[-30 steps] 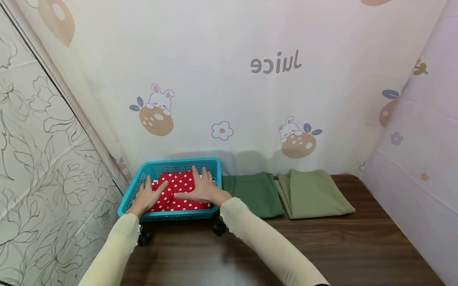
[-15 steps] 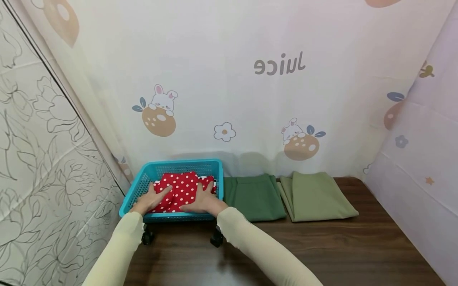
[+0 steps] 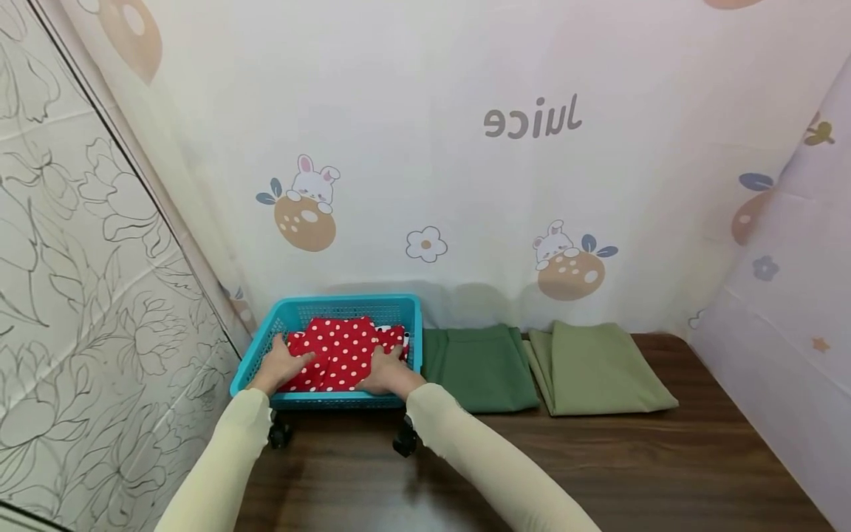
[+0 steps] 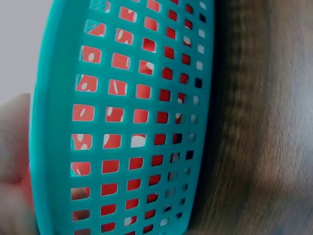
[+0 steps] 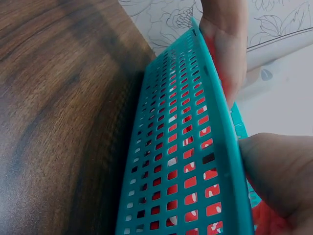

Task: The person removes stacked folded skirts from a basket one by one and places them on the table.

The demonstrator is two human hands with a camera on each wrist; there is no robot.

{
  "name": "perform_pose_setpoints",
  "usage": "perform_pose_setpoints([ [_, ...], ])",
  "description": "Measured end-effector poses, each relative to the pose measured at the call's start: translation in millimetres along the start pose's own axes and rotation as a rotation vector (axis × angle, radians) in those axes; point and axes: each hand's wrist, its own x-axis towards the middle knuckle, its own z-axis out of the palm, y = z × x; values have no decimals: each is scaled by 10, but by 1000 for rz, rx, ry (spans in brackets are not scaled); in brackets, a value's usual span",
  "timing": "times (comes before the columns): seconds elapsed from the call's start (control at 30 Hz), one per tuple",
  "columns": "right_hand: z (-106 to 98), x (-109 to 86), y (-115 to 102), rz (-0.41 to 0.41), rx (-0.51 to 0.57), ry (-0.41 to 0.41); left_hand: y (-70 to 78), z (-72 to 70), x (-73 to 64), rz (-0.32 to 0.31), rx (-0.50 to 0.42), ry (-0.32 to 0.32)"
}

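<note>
A folded red cloth with white polka dots (image 3: pixel 346 362) lies in a turquoise plastic basket (image 3: pixel 339 298). My left hand (image 3: pixel 279 363) is at the cloth's left side, its thumb stretched inward across the dots. Opposite it, my right hand (image 3: pixel 388 369) touches the right side, thumb and fingers spread apart. Both hands reach in over the front rim, and their lower fingers are partly hidden. Through the holes in the basket wall (image 4: pixel 127 122), the left wrist view shows red and white fabric. In the right wrist view, the left hand (image 5: pixel 230 58) points down inside the basket.
Right of the basket, a folded dark green cloth (image 3: pixel 482 369) and a folded olive green cloth (image 3: pixel 605 369) lie side by side on the dark wooden table (image 3: pixel 638 473). Black wheel-like parts (image 3: pixel 404 437) show below the basket's front. A printed curtain (image 3: pixel 425 148) hangs behind.
Both hands have come down from above the basket onto the sides of the red polka-dot cloth. The basket and the green cloths keep their places; the head view has shifted slightly.
</note>
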Motion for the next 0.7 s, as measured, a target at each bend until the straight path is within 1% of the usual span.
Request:
perform_pose_setpoints([
  [0.1,-2,2,-4,31,13,26,-19,-9,19,-31,-32,36],
  [0.13,-2,1,-5,40,13,34,-20,-11,22,-36,-38,34],
  [0.2,0,7,-3,57,5,33,-25,-9,36,-39,-51,9],
  [0.33,13,19,-12,84,-5,15,-16,23,72,-25,-28,-58],
  [0.4,22,23,-18,86,2,11,-8,30,81,-14,-10,-61],
  [0.5,38,24,-24,83,15,18,-6,13,85,3,14,-26],
  [0.6,47,25,-18,57,49,14,-23,-25,78,22,23,30],
  [0.7,38,38,14,50,92,13,-49,-49,80,40,27,83],
])
